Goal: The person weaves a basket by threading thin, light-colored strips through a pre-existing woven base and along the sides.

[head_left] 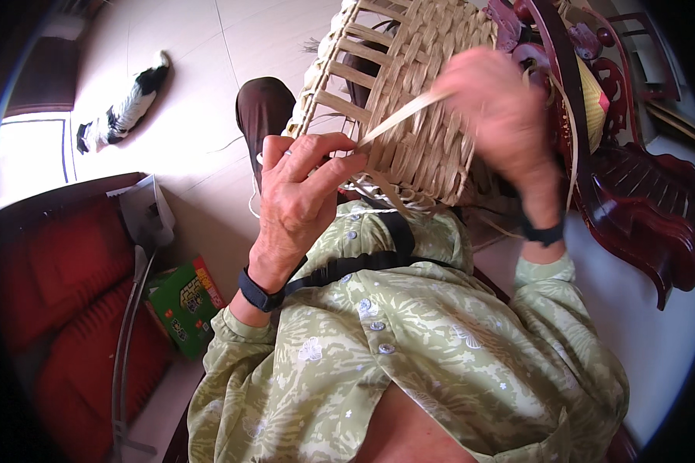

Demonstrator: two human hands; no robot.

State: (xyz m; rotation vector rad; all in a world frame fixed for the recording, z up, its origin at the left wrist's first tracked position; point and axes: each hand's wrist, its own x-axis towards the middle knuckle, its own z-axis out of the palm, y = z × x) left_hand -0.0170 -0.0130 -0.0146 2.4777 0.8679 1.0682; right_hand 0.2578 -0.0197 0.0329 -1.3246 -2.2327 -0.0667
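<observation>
Two bare hands work at a woven basket (425, 131), which lies tilted above the lap in front of the person. A pale, flat strip (401, 117) runs straight between the hands across the basket. The left hand (297, 185) pinches its near end at the fingertips, the thumb hidden; the right hand (498, 112) is blurred, its fingers curled on the other end, though I cannot tell which ones grip.

Close on the right, a carved chair (633, 201) of glossy dark red wood crowds the right arm, and a loose strand (574, 147) curves down past that wrist. A dark-trousered knee (262, 108) sits just beside the basket's left edge.

The basket is dull straw-coloured, its broad bands tightly crossed at the middle, with open ladder-like gaps toward the left. The shirt (425, 309) is green leaf-patterned cloth.

Lower left are red padded seats (62, 247), a thin metal stand (123, 339) and a green box (179, 312) with a printed picture and pale characters on a red edge. Farther off, a black-and-white animal (131, 108) lies on the pale tiled floor (185, 46).
</observation>
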